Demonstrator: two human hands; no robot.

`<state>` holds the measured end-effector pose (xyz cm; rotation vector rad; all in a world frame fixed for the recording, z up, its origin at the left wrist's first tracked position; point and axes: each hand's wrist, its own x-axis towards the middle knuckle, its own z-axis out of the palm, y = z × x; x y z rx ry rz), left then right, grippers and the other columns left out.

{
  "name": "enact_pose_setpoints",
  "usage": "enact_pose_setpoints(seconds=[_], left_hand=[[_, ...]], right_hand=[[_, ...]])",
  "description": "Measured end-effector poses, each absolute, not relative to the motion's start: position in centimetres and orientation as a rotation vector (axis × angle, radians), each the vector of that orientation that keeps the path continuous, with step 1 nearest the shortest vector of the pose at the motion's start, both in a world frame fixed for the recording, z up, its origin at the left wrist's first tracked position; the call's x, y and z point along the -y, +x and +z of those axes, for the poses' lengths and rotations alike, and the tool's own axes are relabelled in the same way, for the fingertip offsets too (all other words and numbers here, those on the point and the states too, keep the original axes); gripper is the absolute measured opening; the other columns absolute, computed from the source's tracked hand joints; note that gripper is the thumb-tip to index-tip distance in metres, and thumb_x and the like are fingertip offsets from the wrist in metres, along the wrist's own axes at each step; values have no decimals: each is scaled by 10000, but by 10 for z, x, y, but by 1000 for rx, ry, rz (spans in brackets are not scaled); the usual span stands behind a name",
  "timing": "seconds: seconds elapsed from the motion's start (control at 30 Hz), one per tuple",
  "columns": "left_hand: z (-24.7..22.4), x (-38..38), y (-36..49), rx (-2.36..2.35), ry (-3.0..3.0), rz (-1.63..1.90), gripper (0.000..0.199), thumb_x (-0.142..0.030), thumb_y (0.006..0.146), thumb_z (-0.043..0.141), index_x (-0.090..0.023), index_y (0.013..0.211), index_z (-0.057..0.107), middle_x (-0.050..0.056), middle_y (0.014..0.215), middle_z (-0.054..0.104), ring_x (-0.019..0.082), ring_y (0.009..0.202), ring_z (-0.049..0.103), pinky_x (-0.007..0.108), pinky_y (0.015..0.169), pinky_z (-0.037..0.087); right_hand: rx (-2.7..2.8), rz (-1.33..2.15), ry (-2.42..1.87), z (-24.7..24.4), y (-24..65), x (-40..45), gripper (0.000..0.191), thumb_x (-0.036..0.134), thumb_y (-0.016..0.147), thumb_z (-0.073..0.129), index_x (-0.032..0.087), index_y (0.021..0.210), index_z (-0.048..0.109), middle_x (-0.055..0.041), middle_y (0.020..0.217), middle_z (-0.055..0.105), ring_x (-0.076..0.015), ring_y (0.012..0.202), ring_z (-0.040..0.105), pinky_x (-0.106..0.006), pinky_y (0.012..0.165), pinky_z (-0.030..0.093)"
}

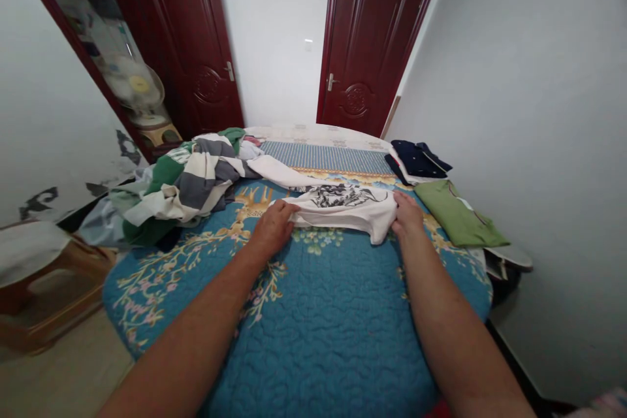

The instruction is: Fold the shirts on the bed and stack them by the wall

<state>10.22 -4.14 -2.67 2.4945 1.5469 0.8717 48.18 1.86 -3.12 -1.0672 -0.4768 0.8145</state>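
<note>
A white long-sleeved shirt (343, 212) with a black printed design is stretched sideways above the blue quilted cover (323, 313). My left hand (275, 225) is closed on its left end, fingers wrapped over the fabric. At the other end, my right hand (407, 214) pinches the shirt's edge; part of those fingers is hidden. One sleeve trails up and left toward the heap of clothes (196, 176). A short flap of cloth hangs down near my right hand.
Folded dark navy clothes (421, 160) and a folded green shirt (460, 212) lie along the right side. On the left stands a brown stool (53, 300). A fan (140, 88) is in the doorway beyond. White walls and two dark red doors enclose the area.
</note>
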Motion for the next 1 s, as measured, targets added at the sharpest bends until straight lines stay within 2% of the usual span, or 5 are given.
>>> enact_pose_setpoints(seconds=[0.17, 0.37, 0.5, 0.7, 1.0], left_hand=[[-31, 29, 93, -1654, 2456, 729, 331, -178, 921, 610, -236, 1185, 801, 104, 1113, 790, 302, 1112, 700, 452, 1069, 531], [-36, 23, 92, -1668, 2418, 744, 381, -269, 1013, 503, -211, 1238, 804, 122, 1137, 817, 307, 1108, 712, 456, 1042, 536], [-34, 22, 91, -1670, 2405, 718, 380, -327, 1047, 464, -200, 1174, 798, 118, 1084, 813, 285, 1059, 712, 416, 991, 544], [-31, 24, 93, -1607, 2425, 725, 400, -391, 1059, 441, -211, 1089, 797, 114, 1035, 808, 279, 1005, 710, 414, 982, 534], [-27, 26, 93, -1570, 2391, 738, 487, -400, 1041, 398, -175, 1205, 797, 140, 1150, 818, 308, 1093, 732, 444, 1026, 555]], right_hand=[[645, 855, -1284, -38, 487, -20, 303, 240, 657, 743, 198, 957, 723, -13, 836, 756, -197, 760, 717, -304, 688, 613], [1495, 171, -1507, -29, 481, -4, 452, 367, 805, 758, 191, 1221, 734, -180, 1390, 694, -340, 1362, 609, -534, 1207, 464], [2094, 101, -1360, -31, 468, 8, 426, 407, 851, 795, 219, 1230, 743, -168, 1512, 625, -318, 1456, 548, -509, 1260, 402], [2229, 130, -1472, -36, 459, 5, 320, 148, 859, 613, 181, 1122, 793, -160, 1418, 717, -282, 1358, 637, -429, 1231, 432], [1661, 632, -1548, -28, 471, 1, 354, 413, 856, 538, 217, 873, 832, -69, 949, 825, -281, 965, 720, -365, 903, 550]])
